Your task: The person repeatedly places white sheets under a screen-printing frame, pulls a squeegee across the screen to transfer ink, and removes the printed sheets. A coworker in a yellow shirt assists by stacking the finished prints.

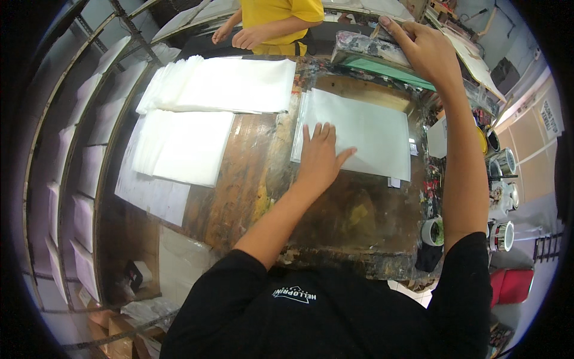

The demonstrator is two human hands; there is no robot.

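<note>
My left hand (321, 151) lies flat with fingers spread on a white sheet (365, 122), which rests on the stained wooden table (257, 161). Other sheet edges show under its left side. Up at the far right, my right hand (421, 45) is wrapped over the edge of a paint-smeared screen-printing frame (365, 46). The frame is tilted up beyond the sheet, and a strip of green mesh (388, 73) shows along its lower side. Some of the right fingers are hidden behind the frame.
Fanned stacks of white sheets (239, 84) cover the table's left side. A metal drying rack (98, 197) with sheets stands further left. Paint cans (502, 161) and a green-filled cup (433, 232) line the right edge. Across the table stands a person in yellow (281, 18).
</note>
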